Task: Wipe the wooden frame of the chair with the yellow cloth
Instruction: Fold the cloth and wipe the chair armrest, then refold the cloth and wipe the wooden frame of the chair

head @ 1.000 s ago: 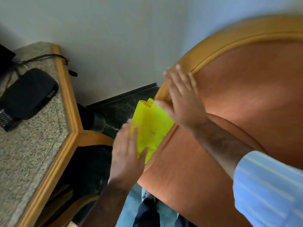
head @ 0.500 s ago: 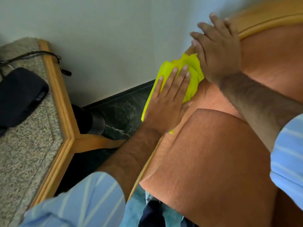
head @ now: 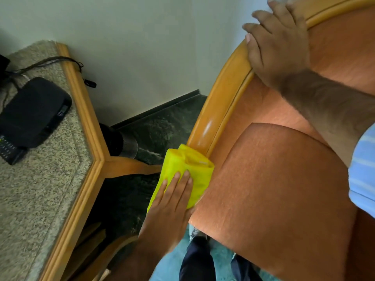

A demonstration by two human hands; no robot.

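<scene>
The left hand point(head: 170, 201) lies flat, fingers together and outstretched, its grip pressing the folded yellow cloth point(head: 186, 169) against the lower end of the chair's curved wooden frame point(head: 215, 110), just beside the orange seat cushion point(head: 274, 199). The right hand point(head: 278, 41) rests higher up on the same frame, fingers spread over the rail, grip loose and clamped on nothing. To the left stands a granite-topped desk point(head: 36, 189) with a black device point(head: 30, 112) on it

Left hand point(head: 172, 201) presses yellow cloth point(head: 188, 171) on wooden frame point(head: 219, 104) — right hand point(head: 278, 43) braces.
</scene>
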